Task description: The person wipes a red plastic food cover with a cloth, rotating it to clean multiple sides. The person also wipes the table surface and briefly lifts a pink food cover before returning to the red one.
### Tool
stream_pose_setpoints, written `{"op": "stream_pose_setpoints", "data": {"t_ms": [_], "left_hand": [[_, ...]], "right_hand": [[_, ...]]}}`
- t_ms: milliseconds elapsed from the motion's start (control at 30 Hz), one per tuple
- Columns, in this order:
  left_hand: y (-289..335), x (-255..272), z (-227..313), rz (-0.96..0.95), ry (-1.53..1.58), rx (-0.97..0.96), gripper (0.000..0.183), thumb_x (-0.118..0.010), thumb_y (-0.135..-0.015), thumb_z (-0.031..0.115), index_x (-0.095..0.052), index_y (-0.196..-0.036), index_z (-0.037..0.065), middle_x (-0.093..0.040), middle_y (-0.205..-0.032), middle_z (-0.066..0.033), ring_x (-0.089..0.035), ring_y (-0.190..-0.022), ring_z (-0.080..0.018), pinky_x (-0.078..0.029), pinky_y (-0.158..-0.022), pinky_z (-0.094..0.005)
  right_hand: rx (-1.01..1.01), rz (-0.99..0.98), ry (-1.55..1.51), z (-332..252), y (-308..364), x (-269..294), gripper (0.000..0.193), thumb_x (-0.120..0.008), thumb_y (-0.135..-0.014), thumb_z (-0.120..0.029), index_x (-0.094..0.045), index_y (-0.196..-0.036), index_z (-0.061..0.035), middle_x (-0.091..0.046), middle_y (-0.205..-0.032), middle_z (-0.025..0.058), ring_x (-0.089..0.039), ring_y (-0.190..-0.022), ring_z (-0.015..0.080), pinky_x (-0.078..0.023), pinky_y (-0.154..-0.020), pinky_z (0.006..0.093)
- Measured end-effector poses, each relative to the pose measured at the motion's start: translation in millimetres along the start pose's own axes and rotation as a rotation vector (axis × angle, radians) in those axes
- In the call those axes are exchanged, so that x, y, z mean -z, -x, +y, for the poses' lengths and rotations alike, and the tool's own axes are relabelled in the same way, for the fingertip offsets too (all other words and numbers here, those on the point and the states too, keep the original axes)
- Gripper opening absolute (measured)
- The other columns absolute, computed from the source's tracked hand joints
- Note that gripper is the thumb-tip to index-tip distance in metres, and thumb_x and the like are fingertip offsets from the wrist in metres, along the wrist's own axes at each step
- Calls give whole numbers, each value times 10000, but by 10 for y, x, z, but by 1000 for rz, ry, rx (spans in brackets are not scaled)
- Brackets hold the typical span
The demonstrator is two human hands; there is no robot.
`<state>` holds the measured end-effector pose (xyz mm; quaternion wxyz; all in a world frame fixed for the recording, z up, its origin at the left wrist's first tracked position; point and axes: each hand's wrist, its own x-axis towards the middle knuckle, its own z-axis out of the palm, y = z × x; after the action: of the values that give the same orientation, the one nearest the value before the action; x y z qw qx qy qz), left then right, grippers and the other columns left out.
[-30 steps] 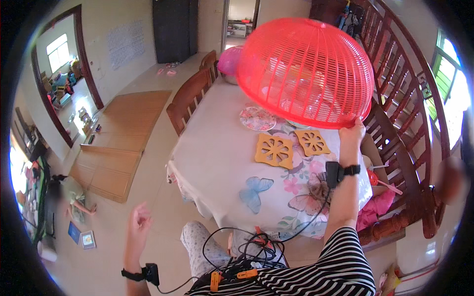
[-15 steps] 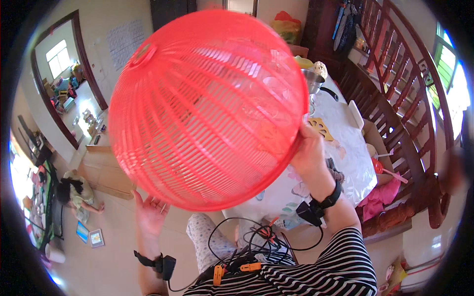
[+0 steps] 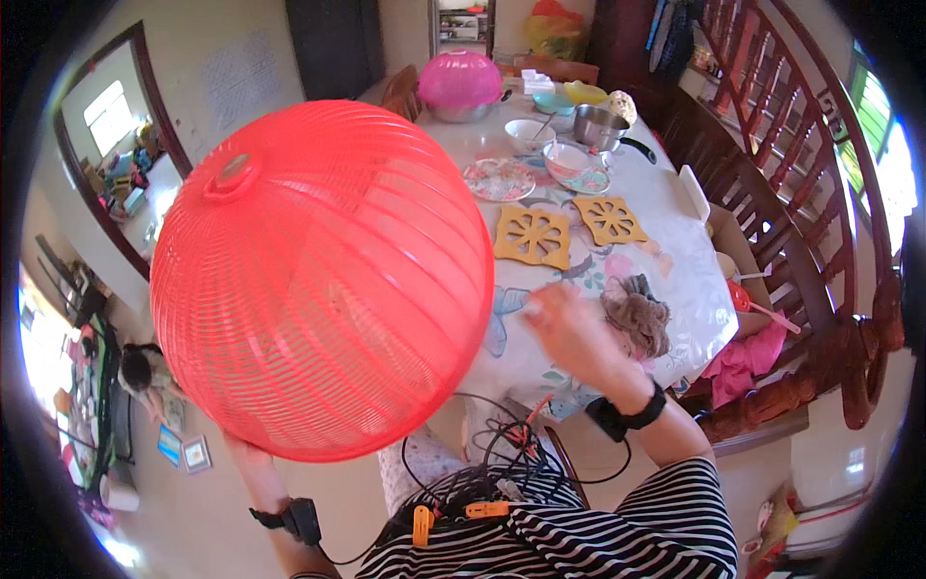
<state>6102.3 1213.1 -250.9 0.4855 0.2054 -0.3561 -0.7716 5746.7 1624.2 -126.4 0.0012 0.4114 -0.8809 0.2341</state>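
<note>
Presently, head view: I have the red mesh cover [image 3: 323, 285] off the surface [image 3: 693, 307], hiding its left near corner. Left grip [image 3: 243, 452] meets the rim; fingers hidden, closure cannot be told. Right grip [image 3: 571, 330], apparently empty above the near edge, too blurred to judge. Risk: one-sided support might tip the cover. Wall sheet [image 3: 237, 85]: illegible; no brands readable.

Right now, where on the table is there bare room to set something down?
Between the cloth and the right edge of the table; narrower, between cloth and trivets. Bowls, plate and pot crowd beyond; the red cover hides the near left.
</note>
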Motion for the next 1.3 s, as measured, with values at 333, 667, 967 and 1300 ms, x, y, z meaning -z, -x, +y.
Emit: {"op": "stream_pose_setpoints", "data": {"t_ms": [333,667,967,1300], "left_hand": [[95,-286,4,-76,275,33,569,-439,-1051,496,-499,-1421,68,-578,-1422,-103,-583,-1253,-298,-483,-1064,-501],[368,-1013,-237,-6,280,119,523,-434,-1067,436,-476,-1444,77,-551,-1449,-102,-559,-1283,-282,-458,-1085,-475],[228,-952,-376,-80,254,142,521,-415,-1072,425,-457,-1458,79,-543,-1454,-109,-558,-1288,-278,-467,-1084,-477],[183,-777,-420,-53,195,194,526,-428,-1068,432,-459,-1452,75,-542,-1454,-109,-552,-1295,-273,-469,-1084,-480]], "right_hand": [[-457,214,486,1274,688,132,480,-648,-922,-287,-570,-1368,-128,-535,-1358,207,-499,-1212,450,-449,-940,590],[-198,573,-522,369,140,176,287,-683,-961,-230,-649,-1086,27,-623,-949,120,-547,-776,172,-473,-732,311],[862,763,173,-1129,-82,19,401,-696,-790,-125,-698,-1191,-115,-652,-1183,48,-566,-1140,259,-440,-923,421],[392,856,-112,-589,-917,342,328,-678,-847,-63,-674,-1173,-27,-665,-1068,112,-587,-1004,331,-429,-862,440]]}}
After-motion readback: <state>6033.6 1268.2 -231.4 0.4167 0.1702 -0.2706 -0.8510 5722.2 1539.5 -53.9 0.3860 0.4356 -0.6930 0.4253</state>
